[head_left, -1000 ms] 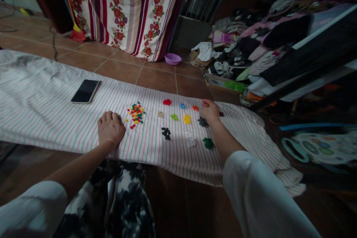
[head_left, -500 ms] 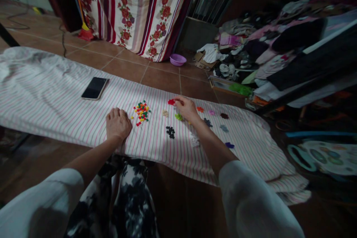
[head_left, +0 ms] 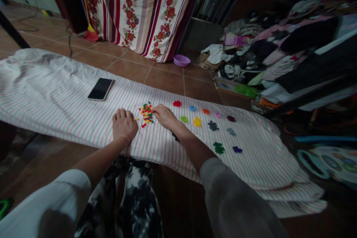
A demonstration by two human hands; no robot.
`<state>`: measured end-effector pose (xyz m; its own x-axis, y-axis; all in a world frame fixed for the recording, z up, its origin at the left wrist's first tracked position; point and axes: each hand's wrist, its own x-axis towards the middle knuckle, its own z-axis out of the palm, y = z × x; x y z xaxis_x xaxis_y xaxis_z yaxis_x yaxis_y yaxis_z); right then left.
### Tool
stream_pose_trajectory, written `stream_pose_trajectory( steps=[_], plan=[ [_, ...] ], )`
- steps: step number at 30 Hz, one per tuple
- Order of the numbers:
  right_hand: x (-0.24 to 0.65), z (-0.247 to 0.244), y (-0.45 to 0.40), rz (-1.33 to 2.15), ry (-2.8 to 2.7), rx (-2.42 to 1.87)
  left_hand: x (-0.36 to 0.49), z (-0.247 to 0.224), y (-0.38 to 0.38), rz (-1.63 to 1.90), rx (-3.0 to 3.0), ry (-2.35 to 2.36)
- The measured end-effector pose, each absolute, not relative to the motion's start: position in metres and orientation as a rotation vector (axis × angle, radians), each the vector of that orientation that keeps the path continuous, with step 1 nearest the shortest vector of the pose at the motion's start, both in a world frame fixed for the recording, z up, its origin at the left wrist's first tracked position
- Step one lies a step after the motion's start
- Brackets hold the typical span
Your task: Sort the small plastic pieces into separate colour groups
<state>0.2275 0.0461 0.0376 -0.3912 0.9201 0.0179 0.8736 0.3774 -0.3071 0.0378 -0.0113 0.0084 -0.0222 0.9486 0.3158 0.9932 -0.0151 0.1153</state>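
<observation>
My left hand [head_left: 125, 125] lies flat on the striped cloth [head_left: 69, 108], just left of a mixed pile [head_left: 146, 113] of small red, yellow, orange and green pieces. At the right edge of that pile is my right hand [head_left: 166, 116], its fingertips pinched together; anything between them is too small to make out. Sorted by colour, little heaps lie farther right: red [head_left: 177, 103], blue [head_left: 192, 108], light green [head_left: 184, 118], yellow [head_left: 197, 121], dark grey [head_left: 213, 125], dark green [head_left: 219, 148] and several others. My right forearm partly hides a black heap [head_left: 175, 137].
A phone [head_left: 100, 89] rests on the cloth to the left. Beyond the cloth, a purple basin [head_left: 182, 60] stands on the tiled floor near a flowered curtain [head_left: 139, 11]. Clothes [head_left: 267, 44] are piled at the right.
My right hand has moved left from the red heap to the mixed pile, uncovering the blue and yellow heaps. My left hand still rests on the cloth. The view has shifted slightly.
</observation>
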Motion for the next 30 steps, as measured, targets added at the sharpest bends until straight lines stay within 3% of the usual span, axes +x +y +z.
stream_pose_trajectory(
  steps=[16, 30],
  plan=[
    [0.216, 0.042, 0.048, 0.178, -2.512, -1.696, 0.039, 0.009, -0.012, -0.435, -2.082, -2.102],
    [0.233, 0.045, 0.043, 0.236, -2.223, -1.567, 0.039, 0.010, -0.012, -0.435, -2.076, -2.081]
  ],
)
